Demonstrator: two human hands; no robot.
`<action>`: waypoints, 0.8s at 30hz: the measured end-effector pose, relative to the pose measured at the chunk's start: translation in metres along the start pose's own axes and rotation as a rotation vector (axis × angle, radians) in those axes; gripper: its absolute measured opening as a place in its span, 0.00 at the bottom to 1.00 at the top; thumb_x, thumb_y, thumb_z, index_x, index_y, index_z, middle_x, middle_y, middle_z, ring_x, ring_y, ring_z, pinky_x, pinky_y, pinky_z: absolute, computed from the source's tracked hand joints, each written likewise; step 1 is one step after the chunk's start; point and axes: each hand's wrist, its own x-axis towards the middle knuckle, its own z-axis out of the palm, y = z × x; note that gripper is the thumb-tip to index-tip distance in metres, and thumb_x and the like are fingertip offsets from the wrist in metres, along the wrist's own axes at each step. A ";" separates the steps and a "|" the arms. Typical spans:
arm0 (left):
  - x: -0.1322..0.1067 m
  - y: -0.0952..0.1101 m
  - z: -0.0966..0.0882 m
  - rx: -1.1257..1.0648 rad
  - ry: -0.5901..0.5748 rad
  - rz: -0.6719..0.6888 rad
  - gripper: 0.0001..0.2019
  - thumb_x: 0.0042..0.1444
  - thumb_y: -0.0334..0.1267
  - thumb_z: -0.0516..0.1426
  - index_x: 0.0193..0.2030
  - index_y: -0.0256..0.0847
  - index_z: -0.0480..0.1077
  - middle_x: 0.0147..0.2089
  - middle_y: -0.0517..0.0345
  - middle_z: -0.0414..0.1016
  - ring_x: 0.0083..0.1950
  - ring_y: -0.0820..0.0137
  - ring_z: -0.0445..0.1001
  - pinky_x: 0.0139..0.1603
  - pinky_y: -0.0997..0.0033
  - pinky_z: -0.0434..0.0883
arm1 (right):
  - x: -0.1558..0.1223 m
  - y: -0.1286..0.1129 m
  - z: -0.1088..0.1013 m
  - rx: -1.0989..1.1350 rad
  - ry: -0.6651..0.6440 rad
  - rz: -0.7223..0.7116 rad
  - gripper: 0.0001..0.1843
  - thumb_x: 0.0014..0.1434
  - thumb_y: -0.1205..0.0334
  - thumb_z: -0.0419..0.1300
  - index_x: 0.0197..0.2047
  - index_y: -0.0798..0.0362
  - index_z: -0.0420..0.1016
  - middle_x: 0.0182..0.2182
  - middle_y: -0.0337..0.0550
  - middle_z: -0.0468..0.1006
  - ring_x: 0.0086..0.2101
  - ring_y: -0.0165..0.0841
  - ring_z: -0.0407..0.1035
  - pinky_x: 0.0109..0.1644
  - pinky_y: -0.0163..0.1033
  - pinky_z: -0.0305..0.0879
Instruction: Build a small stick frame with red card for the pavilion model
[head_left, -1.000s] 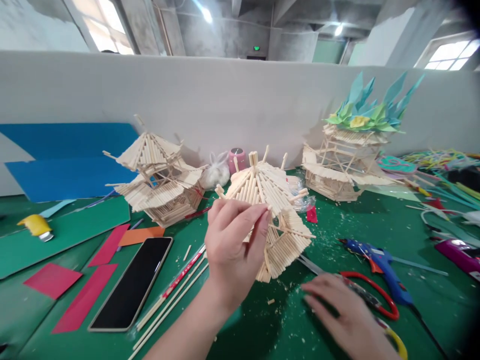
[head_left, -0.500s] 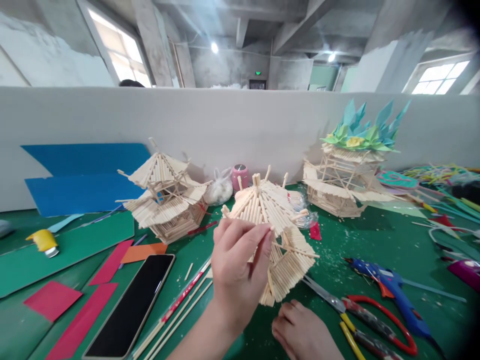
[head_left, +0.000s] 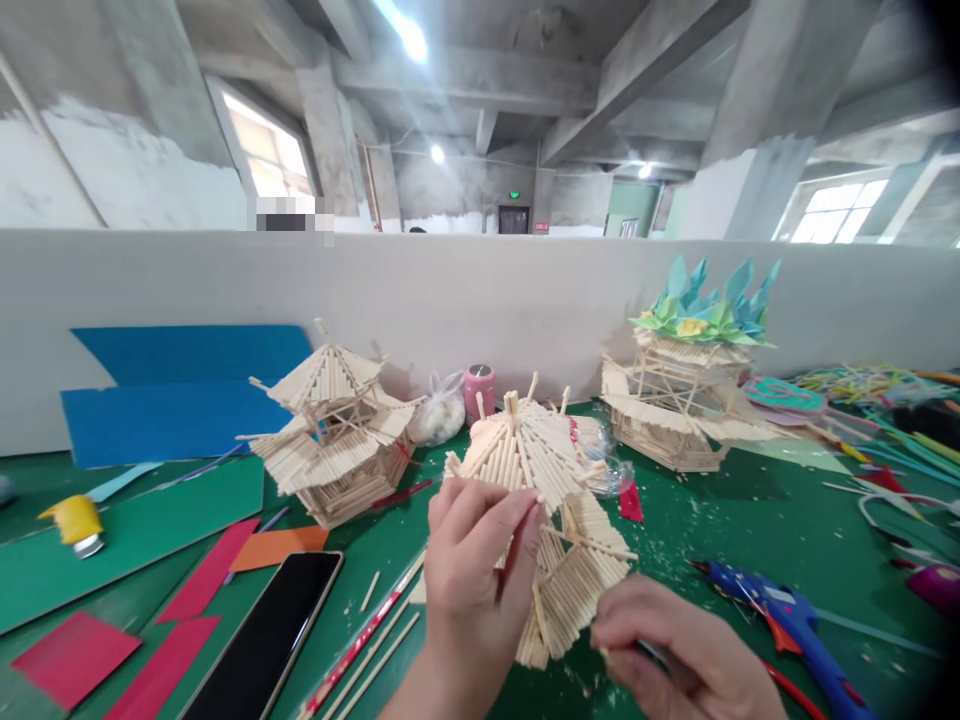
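A wooden-stick pavilion model with a ribbed, pointed roof stands in front of me. My left hand is raised before its roof, thumb and forefinger pinched at the lower roof edge. What lies between those fingertips is too small to make out. To the right of the model's lower roof, my right hand is closed with fingertips together, and a tiny pale speck shows there. Its palm covers most of the scissors, leaving part of the red handle visible. The blue glue gun lies right of that hand.
Another stick pavilion stands at the left, and one topped with paper leaves at the right. A phone, red paper, thin sticks and a yellow cutter lie left. Behind runs a white partition.
My right hand has risen from the table to the right of the model, over the scissors, fingertips together. My left hand keeps its pinch at the roof. The view has tilted up.
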 end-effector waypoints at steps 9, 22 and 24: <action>-0.001 -0.002 -0.003 0.010 -0.044 0.008 0.10 0.48 0.24 0.56 0.37 0.39 0.70 0.29 0.56 0.69 0.31 0.69 0.63 0.33 0.65 0.64 | 0.047 -0.010 0.013 -0.124 0.334 -0.092 0.07 0.53 0.70 0.57 0.34 0.49 0.72 0.33 0.40 0.72 0.35 0.32 0.69 0.35 0.32 0.68; 0.000 -0.002 -0.002 -0.011 -0.027 0.001 0.10 0.48 0.24 0.56 0.37 0.39 0.71 0.28 0.56 0.69 0.31 0.69 0.63 0.32 0.66 0.64 | 0.058 -0.013 0.019 -0.150 0.317 -0.105 0.09 0.54 0.72 0.56 0.36 0.49 0.71 0.33 0.37 0.71 0.34 0.28 0.67 0.37 0.32 0.64; 0.000 -0.001 -0.003 -0.004 -0.027 -0.004 0.10 0.48 0.24 0.56 0.37 0.40 0.71 0.28 0.57 0.69 0.30 0.69 0.64 0.32 0.66 0.64 | 0.059 -0.013 0.019 -0.146 0.315 -0.110 0.09 0.54 0.72 0.56 0.36 0.48 0.71 0.33 0.36 0.71 0.34 0.28 0.67 0.38 0.32 0.64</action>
